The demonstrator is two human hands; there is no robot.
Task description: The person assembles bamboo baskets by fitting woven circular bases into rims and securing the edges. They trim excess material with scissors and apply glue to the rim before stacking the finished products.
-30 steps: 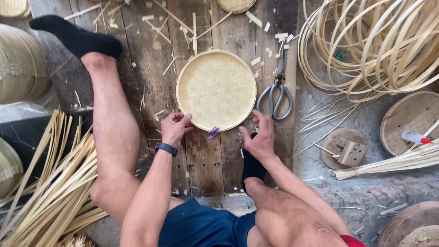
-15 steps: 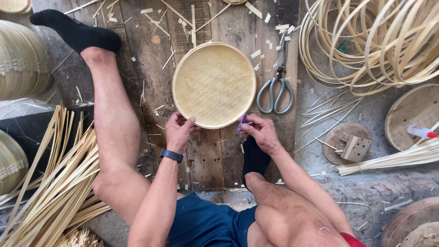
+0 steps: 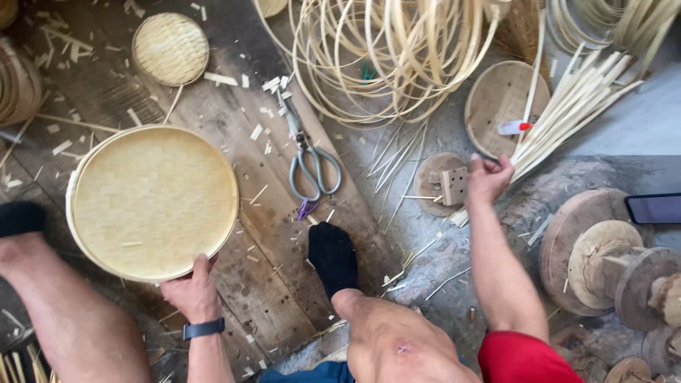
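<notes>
I am sitting on a worn wooden plank floor littered with pale bamboo offcuts. A large round woven tray is lying at its left side, and a smaller woven disc is resting near the far left corner. Grey scissors are lying near the planks' right edge. Beyond that edge, on grey stone ground, coiled bamboo hoops, a bundle of split strips and round wooden discs are lying.
</notes>
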